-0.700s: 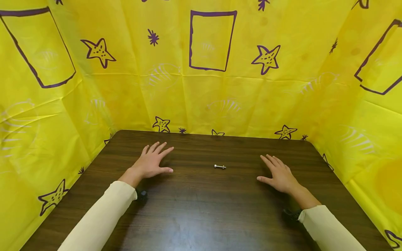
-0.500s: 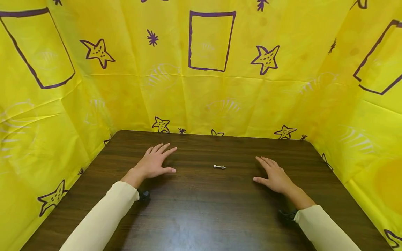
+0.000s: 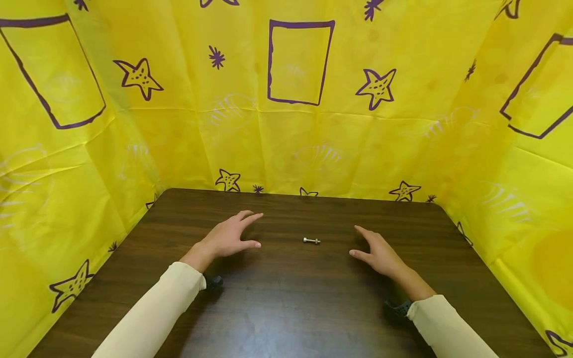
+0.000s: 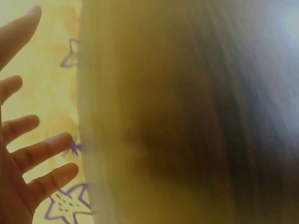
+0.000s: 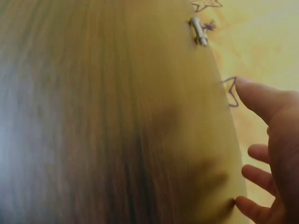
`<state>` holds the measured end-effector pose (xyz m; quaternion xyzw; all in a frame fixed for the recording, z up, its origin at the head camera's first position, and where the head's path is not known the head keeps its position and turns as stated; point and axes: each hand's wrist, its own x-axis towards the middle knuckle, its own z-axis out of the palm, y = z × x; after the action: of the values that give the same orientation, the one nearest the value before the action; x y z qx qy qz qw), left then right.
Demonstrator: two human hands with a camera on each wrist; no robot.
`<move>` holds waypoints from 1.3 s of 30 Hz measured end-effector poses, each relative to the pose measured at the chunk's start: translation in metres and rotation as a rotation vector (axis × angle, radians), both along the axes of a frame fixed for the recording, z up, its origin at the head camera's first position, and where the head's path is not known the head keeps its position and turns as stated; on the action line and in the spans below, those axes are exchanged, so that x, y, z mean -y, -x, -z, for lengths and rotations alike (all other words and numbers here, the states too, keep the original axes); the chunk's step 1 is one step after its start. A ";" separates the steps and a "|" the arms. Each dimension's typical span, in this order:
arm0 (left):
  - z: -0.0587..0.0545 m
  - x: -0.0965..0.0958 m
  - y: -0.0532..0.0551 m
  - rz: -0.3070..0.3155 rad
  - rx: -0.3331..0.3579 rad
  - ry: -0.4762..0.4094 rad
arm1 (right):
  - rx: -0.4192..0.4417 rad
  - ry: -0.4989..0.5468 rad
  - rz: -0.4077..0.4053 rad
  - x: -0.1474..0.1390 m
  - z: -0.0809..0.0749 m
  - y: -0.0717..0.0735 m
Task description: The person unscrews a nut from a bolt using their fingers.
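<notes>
A small silvery bolt with a nut on its end (image 3: 312,240) lies on the dark wood-grain table (image 3: 286,298), between the two hands. In the right wrist view the same bolt (image 5: 199,31) shows near the table's far edge. To its left is my left hand (image 3: 229,236), thumb and fingers spread, holding nothing. My right hand (image 3: 378,252) is on the other side, fingers extended and thumb apart, also holding nothing. Both hands are apart from the bolt. The left wrist view shows the left hand's fingers (image 4: 44,151) spread, without the bolt in sight.
A yellow cloth (image 3: 286,144) printed with purple starfish and frames hangs behind the table and along both sides. Dark bands (image 3: 398,309) sit at the wrists, by the cream sleeves (image 3: 154,308).
Both hands have moved inward toward the bolt, the left to the right and the right to the left. The bolt stays in its place on the table.
</notes>
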<state>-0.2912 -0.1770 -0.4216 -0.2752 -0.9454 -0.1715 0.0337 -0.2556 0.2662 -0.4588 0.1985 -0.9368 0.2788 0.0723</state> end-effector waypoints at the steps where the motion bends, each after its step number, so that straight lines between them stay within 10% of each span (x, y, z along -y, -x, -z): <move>1: -0.001 -0.003 0.000 0.005 0.008 -0.010 | -0.003 0.009 0.016 0.002 0.000 0.000; 12: -0.003 -0.032 0.000 -0.002 0.037 -0.133 | 0.031 0.143 0.218 0.021 -0.002 0.007; 39: 0.018 -0.088 -0.002 -0.067 0.143 -0.353 | 0.061 0.269 0.166 0.071 0.006 0.015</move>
<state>-0.2896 -0.0889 -0.4392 -0.2206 -0.9093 -0.3524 0.0197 -0.2702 0.1953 -0.4646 0.1005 -0.9060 0.4006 0.0926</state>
